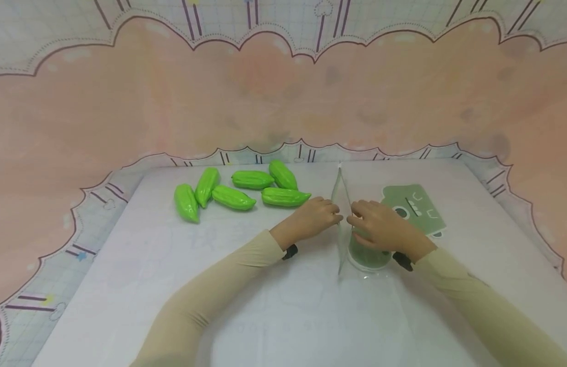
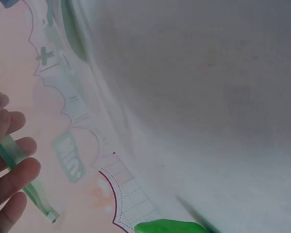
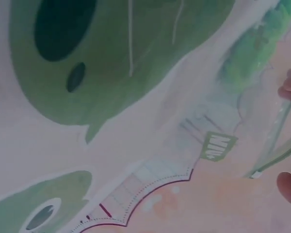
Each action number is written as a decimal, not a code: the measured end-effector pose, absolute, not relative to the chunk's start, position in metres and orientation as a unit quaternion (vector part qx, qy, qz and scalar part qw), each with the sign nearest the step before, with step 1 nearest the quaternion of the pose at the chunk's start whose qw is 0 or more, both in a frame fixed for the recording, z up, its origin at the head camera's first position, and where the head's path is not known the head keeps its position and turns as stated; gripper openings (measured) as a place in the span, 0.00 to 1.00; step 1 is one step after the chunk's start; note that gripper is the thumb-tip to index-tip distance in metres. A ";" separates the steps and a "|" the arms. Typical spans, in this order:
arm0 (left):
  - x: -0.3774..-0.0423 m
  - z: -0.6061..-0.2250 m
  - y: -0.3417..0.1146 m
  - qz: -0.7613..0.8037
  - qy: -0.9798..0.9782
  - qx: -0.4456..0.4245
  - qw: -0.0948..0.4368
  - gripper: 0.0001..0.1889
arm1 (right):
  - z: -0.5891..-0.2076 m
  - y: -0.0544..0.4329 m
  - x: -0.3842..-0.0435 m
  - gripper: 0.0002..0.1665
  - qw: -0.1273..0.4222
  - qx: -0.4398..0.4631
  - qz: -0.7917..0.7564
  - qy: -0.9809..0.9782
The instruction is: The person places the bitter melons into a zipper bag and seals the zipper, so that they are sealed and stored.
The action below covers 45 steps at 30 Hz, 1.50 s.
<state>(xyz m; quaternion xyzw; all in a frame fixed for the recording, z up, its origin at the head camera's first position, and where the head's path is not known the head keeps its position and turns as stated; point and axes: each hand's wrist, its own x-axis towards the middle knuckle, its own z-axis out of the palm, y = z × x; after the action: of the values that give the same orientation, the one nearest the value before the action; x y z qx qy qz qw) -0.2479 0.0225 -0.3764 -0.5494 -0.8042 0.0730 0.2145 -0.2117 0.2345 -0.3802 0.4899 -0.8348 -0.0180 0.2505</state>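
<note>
Left arm (image 1: 221,279) and right arm (image 1: 485,300) reach forward, angled inward. Left hand (image 1: 313,218) and right hand (image 1: 381,225) face each other, near but apart, fingers (image 2: 19,178) bent.

Right at the edge, fingers (image 3: 287,189) crowd the green-edged opening of a clear bag (image 3: 274,162); big green print (image 3: 116,68) up left, white-lettered label (image 3: 219,145) below centre, blurred green patch (image 3: 254,56) top right!

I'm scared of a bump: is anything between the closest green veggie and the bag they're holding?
Yes, the left hand: in the head view it is between the closest green veggie and the bag, gripping the bag's left edge. Nothing else visible is in between.
</note>
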 end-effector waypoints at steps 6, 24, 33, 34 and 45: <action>-0.249 -0.379 0.020 0.080 -0.805 -0.550 0.209 0.10 | -0.382 0.234 -0.208 0.15 0.251 0.494 -0.031 -0.832; -0.237 -0.385 0.020 0.119 -0.819 -0.533 0.176 0.09 | -0.353 0.242 -0.210 0.16 0.256 0.476 -0.011 -0.841; -0.237 -0.391 0.021 0.146 -0.848 -0.505 0.071 0.10 | -0.349 0.245 -0.212 0.23 0.277 0.484 -0.001 -0.830; -0.237 -0.392 0.021 0.144 -0.849 -0.506 0.054 0.11 | -0.349 0.245 -0.212 0.26 0.279 0.484 0.001 -0.829; -0.243 -0.389 0.023 0.093 -0.846 -0.514 0.110 0.16 | -0.355 0.243 -0.213 0.21 0.257 0.488 -0.015 -0.834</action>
<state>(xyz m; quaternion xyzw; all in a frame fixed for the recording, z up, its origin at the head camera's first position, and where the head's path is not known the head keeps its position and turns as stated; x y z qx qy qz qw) -0.2433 0.0228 -0.3892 -0.5139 -0.8456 0.0933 0.1104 -0.2130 0.2435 -0.3546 0.4883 -0.8338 -0.0146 0.2569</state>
